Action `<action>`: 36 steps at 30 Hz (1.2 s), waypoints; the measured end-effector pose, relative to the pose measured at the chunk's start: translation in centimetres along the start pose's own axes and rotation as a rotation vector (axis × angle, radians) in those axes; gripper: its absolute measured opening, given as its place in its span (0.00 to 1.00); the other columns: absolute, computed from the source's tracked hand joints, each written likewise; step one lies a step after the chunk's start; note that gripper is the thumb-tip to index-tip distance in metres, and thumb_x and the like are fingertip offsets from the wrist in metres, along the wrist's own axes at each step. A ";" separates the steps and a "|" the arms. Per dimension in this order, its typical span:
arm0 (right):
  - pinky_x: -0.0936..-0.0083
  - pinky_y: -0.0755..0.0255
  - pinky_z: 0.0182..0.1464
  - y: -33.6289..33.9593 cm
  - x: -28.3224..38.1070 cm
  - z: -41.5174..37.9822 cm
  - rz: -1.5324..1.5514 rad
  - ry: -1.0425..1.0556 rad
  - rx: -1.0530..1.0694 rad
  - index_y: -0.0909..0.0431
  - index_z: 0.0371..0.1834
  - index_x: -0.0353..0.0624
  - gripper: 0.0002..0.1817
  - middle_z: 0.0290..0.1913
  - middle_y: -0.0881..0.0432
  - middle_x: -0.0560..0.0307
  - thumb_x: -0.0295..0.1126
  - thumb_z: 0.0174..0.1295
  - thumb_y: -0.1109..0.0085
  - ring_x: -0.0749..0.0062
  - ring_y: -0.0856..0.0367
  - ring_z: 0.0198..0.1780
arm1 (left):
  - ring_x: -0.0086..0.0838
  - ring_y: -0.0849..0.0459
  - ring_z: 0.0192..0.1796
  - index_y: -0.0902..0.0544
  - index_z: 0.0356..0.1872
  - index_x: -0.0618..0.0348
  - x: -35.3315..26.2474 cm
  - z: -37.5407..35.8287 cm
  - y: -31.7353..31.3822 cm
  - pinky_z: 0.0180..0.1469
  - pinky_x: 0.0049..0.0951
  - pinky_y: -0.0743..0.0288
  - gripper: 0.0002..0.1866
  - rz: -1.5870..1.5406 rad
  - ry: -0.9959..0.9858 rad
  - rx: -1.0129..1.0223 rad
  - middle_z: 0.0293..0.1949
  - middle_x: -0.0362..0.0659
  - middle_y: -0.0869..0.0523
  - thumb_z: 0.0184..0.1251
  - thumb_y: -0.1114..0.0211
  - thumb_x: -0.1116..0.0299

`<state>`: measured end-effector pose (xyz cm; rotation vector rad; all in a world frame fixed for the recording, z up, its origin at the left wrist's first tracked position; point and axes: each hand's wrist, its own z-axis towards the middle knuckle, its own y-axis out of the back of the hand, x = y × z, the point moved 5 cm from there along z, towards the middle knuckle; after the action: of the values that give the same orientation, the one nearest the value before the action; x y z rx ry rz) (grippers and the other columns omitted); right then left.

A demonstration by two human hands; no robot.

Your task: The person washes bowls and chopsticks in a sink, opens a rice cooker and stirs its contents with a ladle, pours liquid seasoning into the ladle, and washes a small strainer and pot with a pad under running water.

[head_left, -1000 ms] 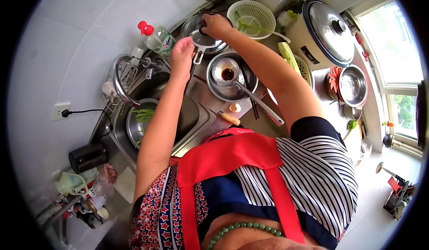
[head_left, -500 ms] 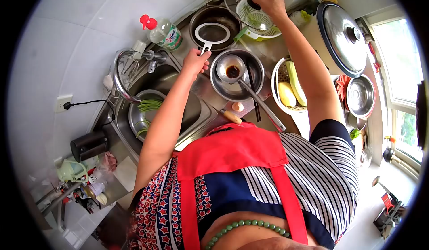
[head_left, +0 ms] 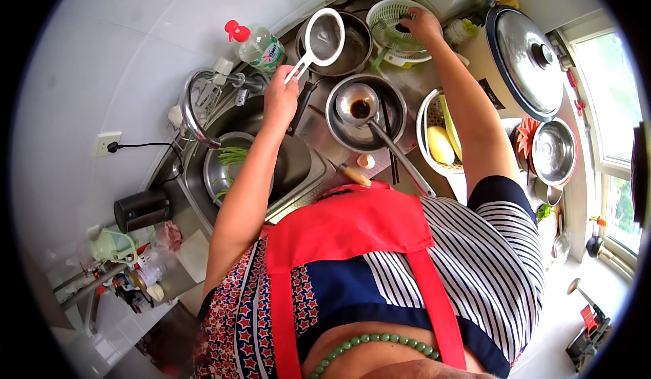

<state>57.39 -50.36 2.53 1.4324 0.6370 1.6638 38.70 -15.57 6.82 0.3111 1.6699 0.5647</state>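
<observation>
My left hand [head_left: 279, 100] is closed around the handle of a white-rimmed strainer [head_left: 325, 37], raised over the near-left side of a dark pan [head_left: 353, 59]. The pan's black handle [head_left: 302, 108] reaches out beside that hand. Over at the back, my right hand [head_left: 423, 26] has its fingers on the dark knob of a glass lid [head_left: 388, 34], which overlaps a white and green slotted basket [head_left: 411, 58]. Between my arms stands a steel bowl [head_left: 333, 123] with a ladle [head_left: 400, 155] resting in it, some dark liquid in the ladle's cup. Chopsticks [head_left: 387, 118] lean in the same bowl.
On the left, the sink [head_left: 298, 169] holds a bowl with green stalks [head_left: 234, 155] under the curved faucet [head_left: 187, 111]. A red-capped bottle [head_left: 263, 50] stands behind. A wooden-handled knife [head_left: 354, 175] and eggshell [head_left: 365, 161] lie near the edge. A large lidded cooker [head_left: 505, 74] stands right.
My left hand has lifted the strainer up and away from the pan, tilting it. My right hand has lowered the glass lid rightward onto the basket.
</observation>
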 end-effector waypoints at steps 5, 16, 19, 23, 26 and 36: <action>0.73 0.25 0.34 3.5 9.1 -3.7 0.605 -0.065 0.230 0.30 0.56 0.45 0.26 0.35 0.18 0.52 0.46 0.56 0.43 0.68 0.20 0.30 | 0.49 0.21 0.39 0.25 0.48 0.58 -3.2 -2.0 3.9 0.42 0.40 0.29 0.13 0.198 -0.324 -0.146 0.36 0.54 0.18 0.62 0.47 0.74; 0.83 0.32 0.24 5.2 23.6 -15.6 1.553 -0.326 0.423 0.25 0.46 0.36 0.13 0.26 0.23 0.63 0.30 0.61 0.46 0.81 0.28 0.23 | 0.38 0.25 0.35 0.24 0.53 0.56 -6.0 -11.7 11.7 0.38 0.34 0.30 0.22 0.320 -0.784 -0.326 0.33 0.46 0.27 0.57 0.47 0.85; 0.85 0.33 0.25 7.3 27.4 -21.5 1.599 -0.198 0.367 0.26 0.48 0.37 0.13 0.29 0.22 0.63 0.29 0.61 0.49 0.83 0.28 0.25 | 0.36 0.26 0.36 0.24 0.53 0.60 -6.4 -17.1 15.4 0.39 0.31 0.29 0.22 0.301 -0.840 -0.371 0.36 0.48 0.27 0.56 0.47 0.86; 0.85 0.36 0.25 0.5 25.8 -30.2 1.400 -0.496 0.510 0.26 0.47 0.41 0.12 0.30 0.22 0.64 0.31 0.62 0.51 0.82 0.27 0.27 | 0.38 0.24 0.38 0.26 0.55 0.60 1.0 -23.3 15.4 0.40 0.32 0.28 0.23 0.295 -0.678 -0.252 0.39 0.48 0.26 0.56 0.44 0.83; 0.85 0.36 0.22 -5.9 22.1 -35.4 1.088 -0.632 0.799 0.25 0.40 0.43 0.08 0.29 0.22 0.63 0.33 0.63 0.51 0.80 0.26 0.26 | 0.39 0.23 0.36 0.34 0.61 0.60 10.6 -26.4 13.4 0.40 0.33 0.27 0.28 0.195 -0.312 0.047 0.39 0.49 0.24 0.56 0.40 0.78; 0.75 0.26 0.34 -13.0 27.0 -33.3 0.629 -0.079 0.809 0.26 0.51 0.40 0.17 0.34 0.19 0.53 0.34 0.59 0.48 0.69 0.20 0.33 | 0.15 0.35 0.19 0.29 0.36 0.56 16.0 -25.1 13.4 0.17 0.15 0.48 0.04 -1.019 0.464 0.145 0.24 0.35 0.28 0.63 0.46 0.69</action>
<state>28.48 -16.33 -0.67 2.4597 0.9393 1.8877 9.77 -0.89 2.81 -0.6056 2.0387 -0.2788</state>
